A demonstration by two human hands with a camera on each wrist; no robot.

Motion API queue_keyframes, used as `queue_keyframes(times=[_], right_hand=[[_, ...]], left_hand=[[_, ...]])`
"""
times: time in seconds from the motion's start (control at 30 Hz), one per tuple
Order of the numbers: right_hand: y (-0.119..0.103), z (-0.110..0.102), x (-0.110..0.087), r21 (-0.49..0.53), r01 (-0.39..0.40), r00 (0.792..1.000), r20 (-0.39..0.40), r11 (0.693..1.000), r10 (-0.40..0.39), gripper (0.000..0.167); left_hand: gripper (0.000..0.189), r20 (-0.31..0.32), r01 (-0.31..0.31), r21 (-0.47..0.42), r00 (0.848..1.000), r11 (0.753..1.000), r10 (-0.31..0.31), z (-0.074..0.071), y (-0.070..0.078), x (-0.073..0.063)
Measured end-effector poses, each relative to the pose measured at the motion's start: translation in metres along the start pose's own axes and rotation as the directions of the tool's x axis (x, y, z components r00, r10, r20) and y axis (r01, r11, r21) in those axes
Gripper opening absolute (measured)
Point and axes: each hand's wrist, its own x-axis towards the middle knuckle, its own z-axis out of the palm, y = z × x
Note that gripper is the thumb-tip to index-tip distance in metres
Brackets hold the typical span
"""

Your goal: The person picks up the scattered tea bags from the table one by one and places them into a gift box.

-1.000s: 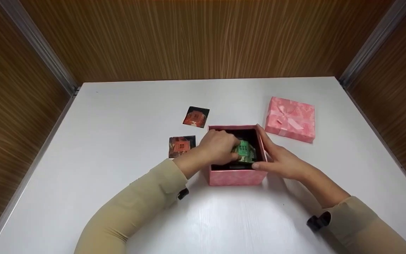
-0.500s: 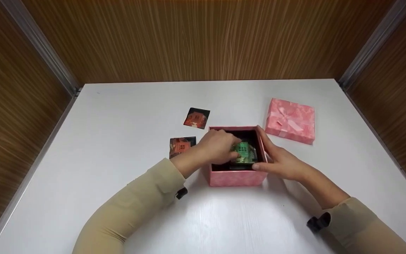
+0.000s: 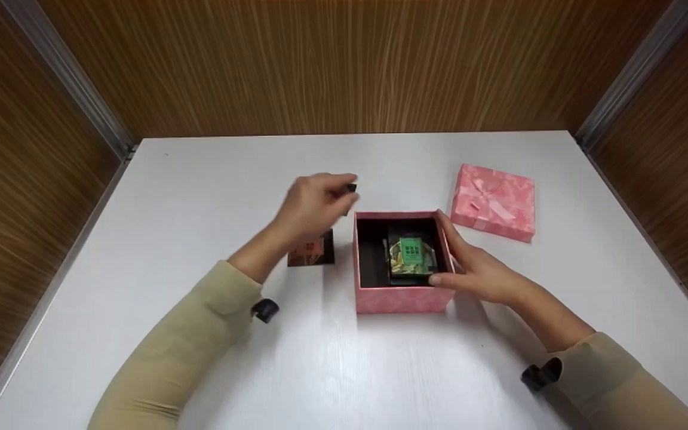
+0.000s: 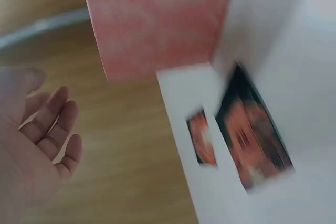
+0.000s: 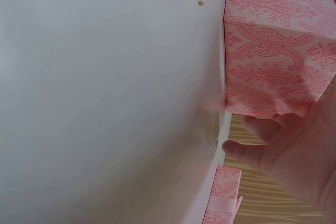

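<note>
A pink gift box [image 3: 402, 301] stands uncovered with a green-labelled tea sachet [image 3: 412, 254] on top of others at its right side inside. My right hand [image 3: 478, 272] holds the box's right wall, thumb over the rim near the front corner and fingers toward the back corner. Left of the box, my left hand [image 3: 314, 203] hovers over the table, its fingers loosely curled around nothing, as the left wrist view also shows. Beneath it lie two red-and-black tea sachets: a near one [image 3: 310, 254], partly covered by the hand, and a far one [image 4: 201, 137], mostly hidden in the head view.
The pink lid [image 3: 493, 203] with a ribbon bow lies behind and to the right of the box. The white table [image 3: 230, 164] is bounded by wood-grain panels [image 3: 344, 65] at the back and sides.
My left hand has come out of the box and moved left over the red sachets. The green sachet now lies uncovered in the box. My right hand stays put.
</note>
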Motion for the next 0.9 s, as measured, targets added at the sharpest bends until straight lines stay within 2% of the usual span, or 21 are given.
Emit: queue_keyframes(times=[0.07,0.17,0.27,0.37,0.47,0.7,0.77,0.9], right_hand=[[0.0,0.0,0.0,0.0,-0.003,1.0,0.0,1.0,0.003,0.113],[0.001,0.0,0.0,0.006,-0.007,1.0,0.003,1.0,0.007,0.113],[0.001,0.0,0.0,0.001,-0.007,1.0,0.004,1.0,0.007,0.113],[0.001,0.0,0.0,-0.014,-0.007,1.0,0.001,1.0,0.007,0.113],[0.0,-0.001,0.001,-0.019,-0.004,1.0,-0.001,1.0,0.004,0.112],[0.0,-0.002,0.001,-0.015,-0.009,1.0,-0.002,1.0,0.009,0.112],[0.0,-0.002,0.001,-0.008,-0.014,1.0,-0.001,1.0,0.014,0.112],[0.0,-0.002,0.001,0.003,-0.019,1.0,0.001,1.0,0.019,0.113]], left_hand=[[0.038,-0.013,0.044,-0.003,0.999,0.999,-0.044,-0.01,-0.016,-0.005],[0.043,0.015,0.129,0.005,0.992,0.992,-0.129,-0.021,-0.041,-0.016],[0.049,0.075,0.225,0.01,0.971,0.974,-0.226,-0.027,-0.064,-0.029],[0.055,0.139,0.295,0.016,0.946,0.955,-0.295,-0.03,-0.081,-0.039],[0.061,0.192,0.313,0.021,0.931,0.949,-0.311,-0.031,-0.093,-0.046],[0.072,0.301,0.386,0.034,0.876,0.922,-0.378,-0.025,-0.105,-0.055],[0.073,0.31,0.37,0.055,0.876,0.927,-0.368,-0.023,-0.105,-0.055],[0.075,0.324,0.303,0.08,0.893,0.95,-0.312,-0.017,-0.105,-0.053]])
